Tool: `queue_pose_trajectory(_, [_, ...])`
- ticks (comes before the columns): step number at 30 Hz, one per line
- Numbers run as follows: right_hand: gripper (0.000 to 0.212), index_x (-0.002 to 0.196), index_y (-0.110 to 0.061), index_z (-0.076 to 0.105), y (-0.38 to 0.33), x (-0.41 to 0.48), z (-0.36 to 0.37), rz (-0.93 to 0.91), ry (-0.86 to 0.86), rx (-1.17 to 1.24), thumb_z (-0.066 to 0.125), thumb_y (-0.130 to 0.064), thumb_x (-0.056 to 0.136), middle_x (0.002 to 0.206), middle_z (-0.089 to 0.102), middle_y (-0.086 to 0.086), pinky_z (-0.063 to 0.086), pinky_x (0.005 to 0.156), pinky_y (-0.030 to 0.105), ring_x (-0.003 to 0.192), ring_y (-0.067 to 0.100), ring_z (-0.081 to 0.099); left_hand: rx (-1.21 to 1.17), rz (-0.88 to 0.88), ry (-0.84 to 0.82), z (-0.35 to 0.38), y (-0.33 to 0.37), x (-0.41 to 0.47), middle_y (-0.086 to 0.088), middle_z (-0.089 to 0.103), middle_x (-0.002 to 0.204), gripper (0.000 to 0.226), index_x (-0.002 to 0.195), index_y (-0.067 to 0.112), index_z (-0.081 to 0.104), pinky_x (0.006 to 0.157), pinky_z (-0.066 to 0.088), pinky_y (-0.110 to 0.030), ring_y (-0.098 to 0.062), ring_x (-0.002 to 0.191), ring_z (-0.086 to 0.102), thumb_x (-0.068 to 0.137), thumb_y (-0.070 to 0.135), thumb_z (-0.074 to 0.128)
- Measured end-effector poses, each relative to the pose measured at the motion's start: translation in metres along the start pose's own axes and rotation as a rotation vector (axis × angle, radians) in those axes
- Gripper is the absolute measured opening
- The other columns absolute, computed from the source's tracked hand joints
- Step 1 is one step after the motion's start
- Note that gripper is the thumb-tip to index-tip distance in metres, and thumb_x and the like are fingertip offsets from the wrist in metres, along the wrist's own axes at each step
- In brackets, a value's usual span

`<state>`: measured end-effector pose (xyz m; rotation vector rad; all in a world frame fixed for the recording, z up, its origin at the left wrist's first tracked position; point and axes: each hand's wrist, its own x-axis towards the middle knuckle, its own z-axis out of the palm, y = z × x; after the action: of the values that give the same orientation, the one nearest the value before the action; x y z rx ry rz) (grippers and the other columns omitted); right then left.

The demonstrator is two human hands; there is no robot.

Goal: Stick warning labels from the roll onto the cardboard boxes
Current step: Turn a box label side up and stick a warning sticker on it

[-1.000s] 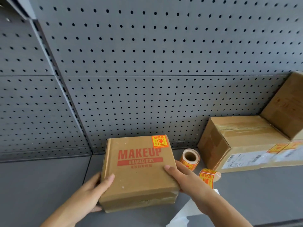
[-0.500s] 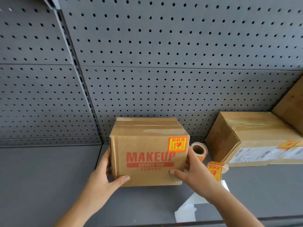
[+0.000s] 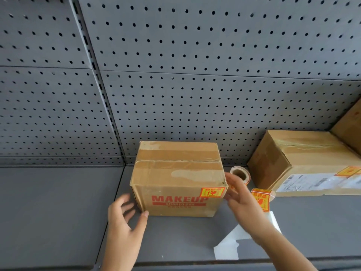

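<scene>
A cardboard box [image 3: 178,173] printed MAKEUP stands on the grey shelf [image 3: 58,212], with an orange warning label [image 3: 212,192] at the upper right of its front face. My left hand [image 3: 125,218] hovers open at its lower left corner, thumb tip touching the box. My right hand [image 3: 242,200] is open just off the box's right edge, fingers spread and blurred. Behind that hand stands the label roll [image 3: 240,174], and its orange label strip [image 3: 262,198] trails forward to white backing paper [image 3: 234,241].
A larger cardboard box [image 3: 304,159] with a shipping slip and orange labels lies at the right, another box [image 3: 349,126] leaning above it. Grey pegboard [image 3: 195,75] backs the shelf. The shelf's front edge runs along the bottom.
The MAKEUP box was turned upright, set down on the shelf and pushed back. Both hands have let go of it and opened beside it.
</scene>
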<state>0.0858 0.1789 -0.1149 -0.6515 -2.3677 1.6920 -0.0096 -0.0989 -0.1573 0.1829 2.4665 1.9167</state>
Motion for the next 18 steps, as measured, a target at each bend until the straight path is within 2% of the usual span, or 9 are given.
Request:
queue_pose_trajectory(3, [0.048, 0.140, -0.033, 0.051, -0.019, 0.022, -0.008, 0.045, 0.115, 0.128, 0.044, -0.003, 0.104, 0.143, 0.057, -0.011, 0.046, 0.110, 0.033, 0.130, 0.007, 0.056, -0.074, 0.011, 0.040, -0.001, -0.001, -0.023, 0.013, 0.063, 0.123, 0.058, 0.107, 0.057, 0.056, 0.094, 0.052, -0.017, -0.009, 0.116, 0.064, 0.086, 0.006, 0.074])
queue_pose_trajectory(5, [0.039, 0.141, -0.031, 0.054, -0.033, 0.039, -0.009, 0.081, 0.117, 0.237, 0.043, -0.016, 0.107, 0.140, 0.062, -0.009, 0.046, 0.112, 0.039, 0.125, 0.010, 0.061, -0.138, 0.026, -0.007, -0.001, 0.003, -0.037, 0.018, 0.064, 0.131, 0.043, 0.119, 0.049, 0.058, 0.101, 0.049, -0.017, -0.001, 0.124, 0.061, 0.083, 0.030, 0.073])
queue_pose_trajectory(6, [0.036, 0.140, -0.030, 0.056, -0.040, 0.045, -0.007, 0.086, 0.101, 0.287, 0.042, -0.021, 0.108, 0.137, 0.065, -0.008, 0.048, 0.111, 0.039, 0.122, 0.012, 0.064, -0.172, 0.032, -0.034, -0.001, 0.004, -0.042, 0.020, 0.062, 0.136, 0.046, 0.127, 0.044, 0.058, 0.106, 0.046, -0.017, 0.001, 0.129, 0.057, 0.082, 0.035, 0.069])
queue_pose_trajectory(8, [0.035, 0.134, -0.030, 0.063, -0.054, 0.053, -0.001, 0.106, 0.043, 0.328, 0.038, -0.033, 0.109, 0.125, 0.073, -0.006, 0.051, 0.105, 0.037, 0.115, 0.012, 0.069, -0.204, 0.032, -0.100, 0.001, 0.006, -0.048, 0.024, 0.054, 0.146, 0.057, 0.141, 0.037, 0.052, 0.112, 0.039, -0.020, 0.003, 0.138, 0.047, 0.086, 0.031, 0.061])
queue_pose_trajectory(11, [0.045, 0.111, -0.029, 0.075, -0.066, 0.052, 0.008, 0.132, -0.001, 0.260, 0.036, -0.051, 0.106, 0.102, 0.080, -0.010, 0.050, 0.101, 0.034, 0.103, 0.008, 0.073, -0.194, 0.038, -0.192, 0.006, 0.011, -0.051, 0.029, 0.031, 0.160, 0.066, 0.152, 0.040, 0.035, 0.119, 0.033, -0.026, 0.007, 0.146, 0.031, 0.090, 0.042, 0.057])
queue_pose_trajectory(13, [0.045, 0.105, -0.032, 0.077, -0.067, 0.046, 0.010, 0.147, 0.023, 0.244, 0.037, -0.052, 0.106, 0.097, 0.080, -0.013, 0.049, 0.102, 0.032, 0.104, 0.008, 0.072, -0.168, 0.020, -0.243, 0.009, 0.010, -0.047, 0.038, 0.013, 0.162, 0.074, 0.153, 0.051, 0.025, 0.119, 0.024, -0.028, 0.014, 0.146, 0.022, 0.085, 0.067, 0.051])
queue_pose_trajectory(15, [0.043, 0.113, -0.032, 0.075, -0.060, 0.036, 0.009, 0.146, 0.034, 0.270, 0.036, -0.049, 0.107, 0.107, 0.079, -0.011, 0.045, 0.111, 0.036, 0.111, 0.012, 0.070, -0.134, -0.008, -0.283, 0.012, 0.011, -0.036, 0.044, 0.001, 0.159, 0.078, 0.149, 0.065, 0.019, 0.123, 0.020, -0.033, 0.017, 0.147, 0.016, 0.077, 0.088, 0.041])
queue_pose_trajectory(16, [0.043, 0.118, -0.030, 0.072, -0.056, 0.029, 0.009, 0.139, 0.025, 0.294, 0.034, -0.047, 0.108, 0.112, 0.078, -0.010, 0.045, 0.113, 0.038, 0.113, 0.011, 0.069, -0.136, -0.004, -0.304, 0.013, 0.011, -0.029, 0.043, -0.001, 0.160, 0.080, 0.148, 0.067, 0.016, 0.125, 0.017, -0.038, 0.013, 0.149, 0.012, 0.076, 0.092, 0.037])
queue_pose_trajectory(18, [0.041, 0.124, -0.031, 0.068, -0.048, 0.010, 0.007, 0.131, 0.021, 0.330, 0.033, -0.044, 0.108, 0.120, 0.075, -0.009, 0.046, 0.112, 0.042, 0.116, 0.010, 0.068, -0.150, 0.028, -0.365, 0.016, 0.014, -0.015, 0.037, -0.002, 0.163, 0.085, 0.155, 0.057, 0.007, 0.128, 0.009, -0.044, 0.007, 0.153, 0.004, 0.081, 0.090, 0.032])
